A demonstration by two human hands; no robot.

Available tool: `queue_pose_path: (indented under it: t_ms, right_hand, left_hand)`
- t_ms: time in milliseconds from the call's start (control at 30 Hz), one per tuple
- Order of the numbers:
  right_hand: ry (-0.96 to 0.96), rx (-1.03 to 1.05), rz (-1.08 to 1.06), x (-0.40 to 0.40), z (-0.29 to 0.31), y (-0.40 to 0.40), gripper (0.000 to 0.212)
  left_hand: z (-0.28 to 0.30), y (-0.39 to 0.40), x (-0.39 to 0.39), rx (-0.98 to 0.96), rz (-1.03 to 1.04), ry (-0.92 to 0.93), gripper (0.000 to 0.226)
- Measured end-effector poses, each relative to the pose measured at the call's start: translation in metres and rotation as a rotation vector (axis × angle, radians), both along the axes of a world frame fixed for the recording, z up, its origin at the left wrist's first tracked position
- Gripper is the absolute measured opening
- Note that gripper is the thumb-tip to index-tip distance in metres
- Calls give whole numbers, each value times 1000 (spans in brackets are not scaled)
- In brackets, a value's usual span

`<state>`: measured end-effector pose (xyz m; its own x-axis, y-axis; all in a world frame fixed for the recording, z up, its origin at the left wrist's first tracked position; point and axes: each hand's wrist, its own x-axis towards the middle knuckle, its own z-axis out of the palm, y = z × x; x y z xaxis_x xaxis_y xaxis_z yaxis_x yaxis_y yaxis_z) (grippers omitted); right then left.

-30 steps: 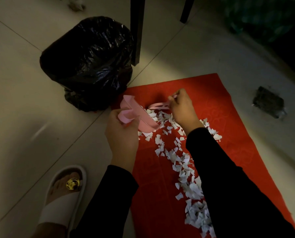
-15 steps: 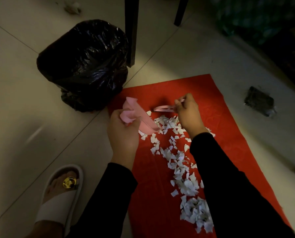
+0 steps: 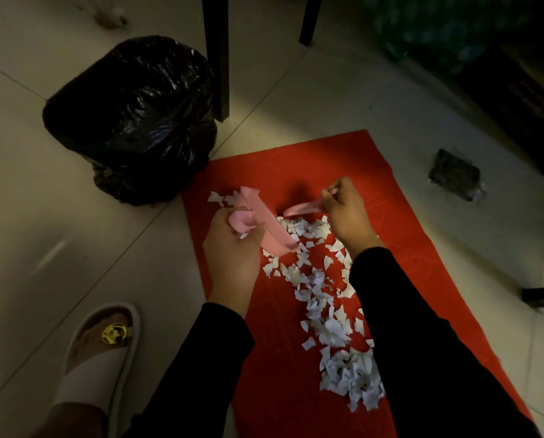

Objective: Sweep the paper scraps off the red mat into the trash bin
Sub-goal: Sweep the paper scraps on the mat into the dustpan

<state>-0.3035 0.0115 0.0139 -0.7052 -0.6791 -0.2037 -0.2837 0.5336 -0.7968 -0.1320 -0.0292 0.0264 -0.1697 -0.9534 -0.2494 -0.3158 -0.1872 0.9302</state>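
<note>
I hold a small pink dustpan [image 3: 265, 221] in my left hand [image 3: 232, 251], fingers curled round its handle, its mouth tipped toward the paper scraps [image 3: 319, 292] so they can be pushed in; a few white bits already lie on its far end, nearest the bin; my right hand [image 3: 346, 213] pinches a thin pink brush [image 3: 302, 210] by its stem, the working end low on the red mat [image 3: 422, 263] just beyond the pile, placed, I judge, to drag scraps back toward the pan; the scraps run in a loose band down the middle of the mat, thickest near my right sleeve [image 3: 428, 358]; most are not yet gathered; the black-bagged trash bin [image 3: 131, 118] stands on the floor [image 3: 58, 248] touching the mat's far left corner, close enough to tip the pan in; a slippered foot [image 3: 96, 352] rests on the tiles beside the mat.
</note>
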Motion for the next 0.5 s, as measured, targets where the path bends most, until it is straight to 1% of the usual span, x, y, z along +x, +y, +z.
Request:
queue_pose_path:
  t_ms: [67, 133, 333, 500]
  right_hand:
    - [-40, 18, -25, -1, -4, 8, 9]
    - [-24, 8, -40, -2, 1, 13, 12]
    - [-9, -136, -142, -13, 22, 16, 20]
    - [27, -121, -181, -24, 16, 18, 10]
  left_hand:
    - [0, 2, 0, 7, 2, 4, 26]
    - [-1, 2, 0, 7, 17, 23, 25]
    - [-1, 9, -6, 7, 2, 50, 24]
    - [4, 12, -20, 2, -11, 77, 26]
